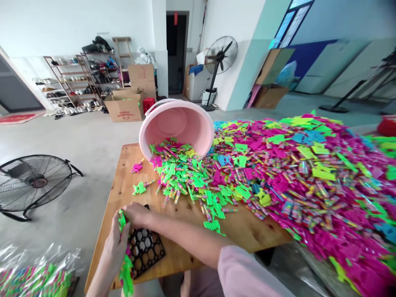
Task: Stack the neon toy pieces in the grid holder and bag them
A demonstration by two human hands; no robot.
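The green toy pieces (126, 272) are at the near left edge of the wooden table (185, 214), your left hand (114, 245) closed round them. Your right hand (136, 214) meets their top, its grip unclear, over the black honeycomb tray (147, 249). The tipped pink bucket (176, 123) lies farther off.

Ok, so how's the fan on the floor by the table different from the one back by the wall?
The floor fan sits low on a bent frame, tilted; the standing fan rises on a tall pole from a round base. The floor fan is close beside the table; the standing fan is far back by the wall. Both have round wire cages.
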